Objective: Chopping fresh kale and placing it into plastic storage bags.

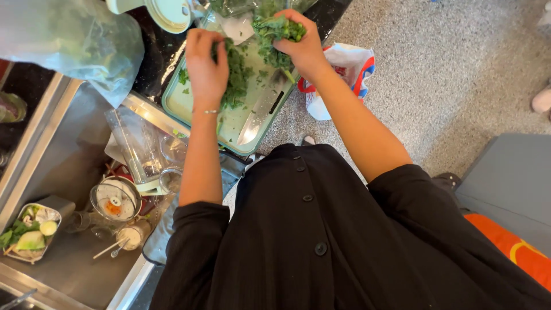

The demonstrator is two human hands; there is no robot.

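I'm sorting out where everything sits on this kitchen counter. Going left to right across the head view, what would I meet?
Metal tray of vegetable scraps → clear blender jug → left hand on the chopped greens → knife → right hand holding a bunch of greens → white plastic bag on the floor.

A black buttoned garment (321, 229) is worn — sleeves pushed up to the elbows — and a thin beaded bracelet (210, 111) on the left wrist.

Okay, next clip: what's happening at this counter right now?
A person in a black buttoned top stands at a dark counter over a pale green cutting board. The right hand grips a bunch of leafy greens; the left hand rests on the chopped greens. A knife lies on the board. Used blender parts sit in the sink.
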